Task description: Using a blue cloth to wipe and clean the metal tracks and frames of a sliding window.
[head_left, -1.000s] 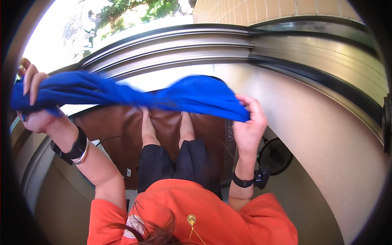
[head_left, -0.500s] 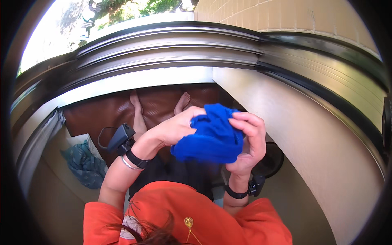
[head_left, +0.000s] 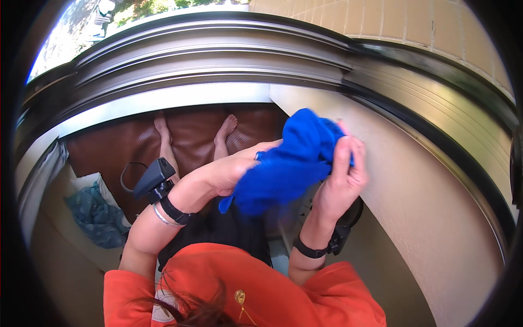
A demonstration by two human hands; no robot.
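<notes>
A bright blue piece of soft fabric (head_left: 294, 163), bunched and partly smeared by motion, hangs between my two hands in front of my chest. I cannot tell what kind of garment or cloth it is. On its left side, my left hand (head_left: 239, 166) reaches into or behind the folds, so the fingers are mostly hidden. At the upper right edge, my right hand (head_left: 348, 166) pinches the fabric between thumb and fingers. One small corner of the cloth dangles below my left wrist.
Ahead lies a metal window track (head_left: 218, 60) above a white sill, with a tiled wall (head_left: 392, 22) beyond. A beige wall panel (head_left: 403, 207) closes in on the right. My bare feet stand on a brown mat (head_left: 120, 131); a teal cloth bundle (head_left: 98, 215) is at left.
My right hand has turned and moved outward to the right, pulling the fabric's upper end along. The cloth is more stretched between my hands. The whole view has shifted slightly.
</notes>
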